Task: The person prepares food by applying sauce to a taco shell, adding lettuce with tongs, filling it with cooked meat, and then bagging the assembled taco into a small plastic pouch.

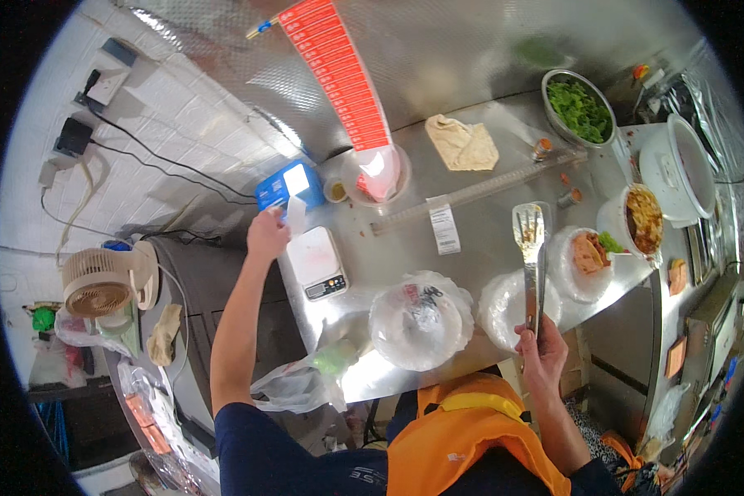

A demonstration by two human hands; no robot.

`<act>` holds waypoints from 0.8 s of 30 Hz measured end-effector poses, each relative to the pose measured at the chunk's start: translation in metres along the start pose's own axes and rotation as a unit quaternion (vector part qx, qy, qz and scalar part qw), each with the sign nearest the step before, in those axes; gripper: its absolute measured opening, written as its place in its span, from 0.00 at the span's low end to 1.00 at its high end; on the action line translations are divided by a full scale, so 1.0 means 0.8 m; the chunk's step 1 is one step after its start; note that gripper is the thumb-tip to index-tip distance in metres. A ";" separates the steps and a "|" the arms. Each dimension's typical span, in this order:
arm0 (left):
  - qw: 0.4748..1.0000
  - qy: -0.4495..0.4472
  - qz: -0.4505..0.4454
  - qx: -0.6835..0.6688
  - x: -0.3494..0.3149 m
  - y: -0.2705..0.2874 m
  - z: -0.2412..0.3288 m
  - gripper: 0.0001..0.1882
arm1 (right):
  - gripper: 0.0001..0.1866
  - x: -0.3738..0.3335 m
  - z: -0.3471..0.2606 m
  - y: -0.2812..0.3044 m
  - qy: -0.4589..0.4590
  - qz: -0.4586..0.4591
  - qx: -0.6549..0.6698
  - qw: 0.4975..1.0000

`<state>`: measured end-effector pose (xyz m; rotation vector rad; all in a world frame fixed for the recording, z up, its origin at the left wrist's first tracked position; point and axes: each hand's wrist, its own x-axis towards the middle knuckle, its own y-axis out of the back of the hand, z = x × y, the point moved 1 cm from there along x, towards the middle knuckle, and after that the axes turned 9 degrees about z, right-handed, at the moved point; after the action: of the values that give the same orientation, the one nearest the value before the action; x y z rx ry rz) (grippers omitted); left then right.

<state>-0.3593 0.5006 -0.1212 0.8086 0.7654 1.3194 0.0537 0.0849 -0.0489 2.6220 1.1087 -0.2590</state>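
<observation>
My left hand (268, 235) reaches to the far left of the metal table, beside a blue box (283, 188). Its fingers are closed at the edge of a thin white sheet (296, 217), which hangs by the box opening. A white digital scale (314, 255) lies just to the right of that hand. Near the front edge, my right hand (542, 355) grips metal tongs (531, 240) by the handle, their slotted, food-stained end pointing away from me. Below the tongs stands a plastic-lined bowl (498, 310); another plastic-lined bowl (413, 335) sits to its left.
Right of the tongs are a bowl with pinkish food and greens (587, 277) and a bowl of brown stew (641, 221). Farther back stand a metal bowl of leaves (581, 112), a folded cloth (463, 142) and a clear tub (401, 174). A red label strip (335, 66) hangs above.
</observation>
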 end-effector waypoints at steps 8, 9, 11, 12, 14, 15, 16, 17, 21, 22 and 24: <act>0.916 -0.356 -0.077 -0.167 -0.102 -0.240 0.133 0.12 | 0.25 -0.011 -0.005 0.008 -0.007 -0.013 0.017 1.000; 0.921 -0.352 -0.093 -0.140 -0.104 -0.261 0.121 0.12 | 0.25 -0.012 -0.006 0.012 -0.001 -0.017 0.006 1.000; 0.921 -0.356 -0.111 -0.110 -0.114 -0.281 0.108 0.13 | 0.24 -0.019 0.000 0.021 0.027 0.001 -0.002 1.000; 0.917 -0.370 -0.106 -0.102 -0.112 -0.278 0.107 0.13 | 0.24 -0.020 0.008 0.024 0.042 0.012 -0.013 0.999; 0.912 -0.386 -0.115 -0.082 -0.113 -0.272 0.104 0.16 | 0.23 -0.022 0.019 0.030 0.039 0.022 -0.015 0.999; 0.908 -0.392 -0.112 -0.092 -0.115 -0.271 0.105 0.15 | 0.23 -0.022 0.024 0.033 0.021 0.021 -0.005 1.000; 0.905 -0.398 -0.109 -0.102 -0.117 -0.270 0.105 0.13 | 0.23 -0.022 0.027 0.036 0.003 0.019 0.004 1.000; 0.902 -0.403 -0.104 -0.110 -0.119 -0.263 0.106 0.12 | 0.23 -0.022 0.025 0.037 0.001 0.017 0.004 1.000; 0.953 -0.298 -0.014 -0.054 -0.121 -0.248 0.110 0.08 | 0.24 -0.018 0.023 0.037 0.000 0.017 0.001 1.000; 0.960 -0.275 0.004 -0.052 -0.120 -0.246 0.108 0.08 | 0.24 -0.016 0.023 0.037 0.000 0.015 -0.002 1.000; 0.968 -0.243 0.026 -0.053 -0.121 -0.246 0.108 0.09 | 0.24 -0.015 0.020 0.037 0.011 0.007 0.000 1.000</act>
<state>-0.1938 0.3841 -0.2420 1.0190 0.2833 1.1297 0.0656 0.0521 -0.0554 2.6381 1.0983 -0.2287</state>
